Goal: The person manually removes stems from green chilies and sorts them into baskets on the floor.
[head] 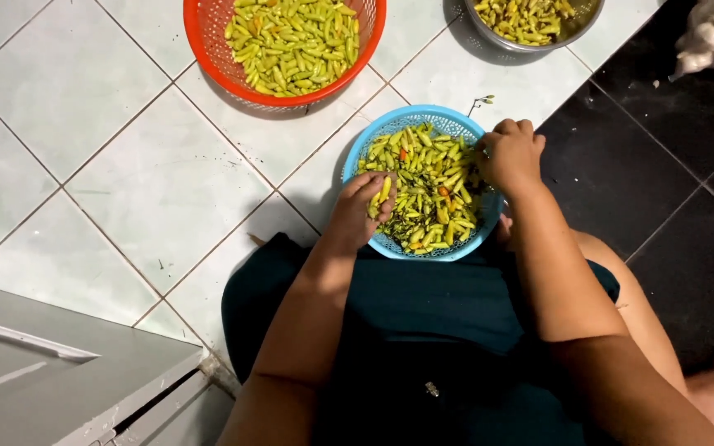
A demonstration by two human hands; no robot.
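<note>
While the blue basket [390,244] of chilies is sitting on the near floor against the person's lap, the left hand [360,213] is curling around a few chilies [385,192] at its left rim. The right hand [509,154] is closing over chilies at the right rim. A red basket [208,45] and a metal bowl [489,40] are lying farther off.

The person wears a dark teal garment [423,330] over the lap (small pale mark near its middle); both forearms are bare, unsleeved, no jewellery visible.
</note>
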